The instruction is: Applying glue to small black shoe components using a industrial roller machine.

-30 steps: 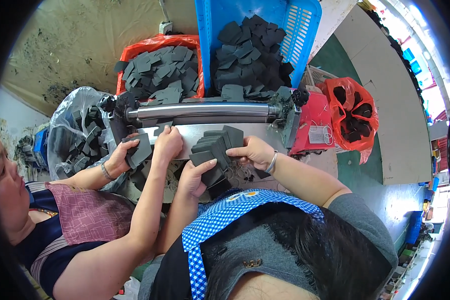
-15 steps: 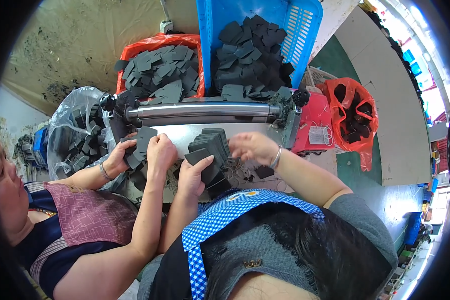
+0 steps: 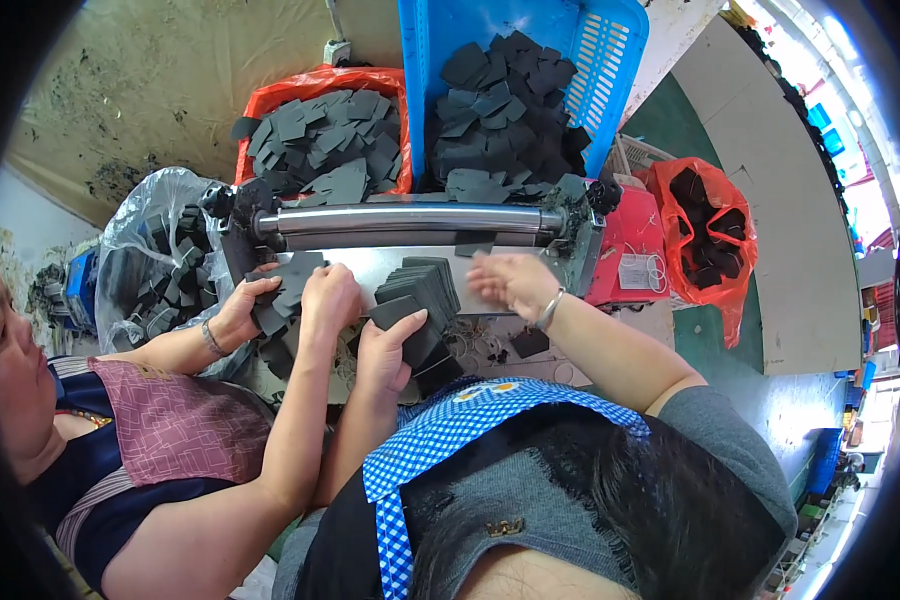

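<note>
My left hand (image 3: 385,350) is closed around a fanned stack of thin dark grey sheet pieces (image 3: 422,293), thumb pressed on the near end. My right hand (image 3: 515,284) hovers over the metal plate (image 3: 370,265), fingers apart and slightly blurred, holding nothing that I can see. Just beyond its fingertips a single dark piece (image 3: 475,243) lies at the front of the shiny steel roller (image 3: 410,220). At my left, a co-worker's hands (image 3: 330,298) handle similar dark pieces (image 3: 292,285) over the same plate.
Behind the roller stand a red-bagged container (image 3: 406,125) and a blue plastic basket (image 3: 413,60), both heaped with dark pieces. A clear plastic bag (image 3: 130,220) sits left. The machine's red housing (image 3: 625,240) and a red bag (image 3: 735,305) of dark scraps are right.
A dark piece now shows at the roller, near my right fingertips. My right hand has shifted slightly and its fingers are straighter. My left hand keeps the stack. The co-worker's right hand moved slightly right.
</note>
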